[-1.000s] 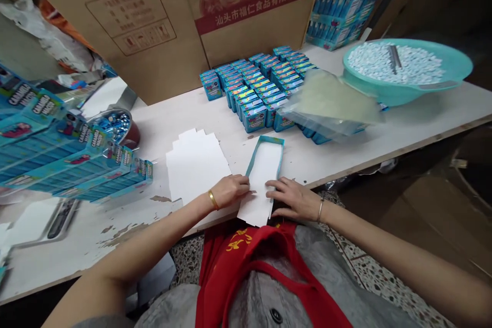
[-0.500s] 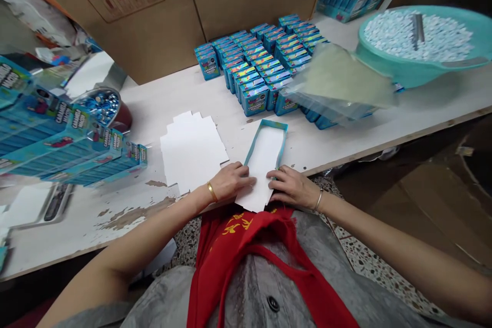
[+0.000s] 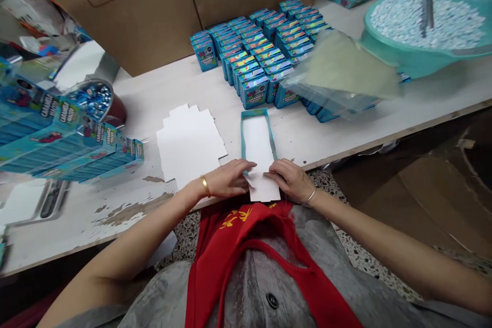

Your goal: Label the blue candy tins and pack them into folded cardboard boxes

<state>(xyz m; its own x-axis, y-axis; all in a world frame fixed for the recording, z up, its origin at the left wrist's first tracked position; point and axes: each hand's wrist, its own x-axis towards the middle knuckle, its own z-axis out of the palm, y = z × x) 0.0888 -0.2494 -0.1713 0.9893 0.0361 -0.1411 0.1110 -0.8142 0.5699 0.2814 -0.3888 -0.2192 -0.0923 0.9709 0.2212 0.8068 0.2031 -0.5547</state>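
A partly folded cardboard box [image 3: 258, 136], white inside with blue walls on its far part, lies at the table's front edge. My left hand [image 3: 229, 178] grips its near left side, where a small white flap bends inward. On the opposite side my right hand [image 3: 289, 179] pinches the near right flap between thumb and fingers. Between the hands, the box's near end lies flat as a white panel. Left of it rests a stack of flat white cardboard blanks [image 3: 190, 143] with notched edges.
Rows of small blue candy boxes [image 3: 253, 91] stand behind, partly under a clear plastic bag [image 3: 346, 69]. A turquoise basin [image 3: 407, 64] of small wrapped pieces is at right. Stacked blue display boxes [image 3: 73, 138] and a red pot [image 3: 117, 110] stand left. A big carton [image 3: 154, 20] is behind.
The box has turned from leaning right to nearly straight ahead. Both hands now bend its near side flaps inward, the right hand's fingers closing into a pinch.
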